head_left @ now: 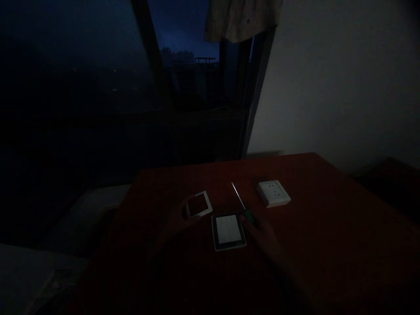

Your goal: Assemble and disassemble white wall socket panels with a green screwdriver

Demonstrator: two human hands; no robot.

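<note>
The scene is very dark. My left hand grips a white square frame plate just above the red table. A dark-rimmed switch panel with a white face lies flat between my hands. My right hand rests at that panel's right edge, its fingers closed around the green handle of a screwdriver whose metal shaft points away from me. A white wall socket sits farther right, untouched.
A dark window fills the left background, with cloth hanging at its top. A pale wall stands behind the table on the right. A pale, bed-like surface lies to the table's left.
</note>
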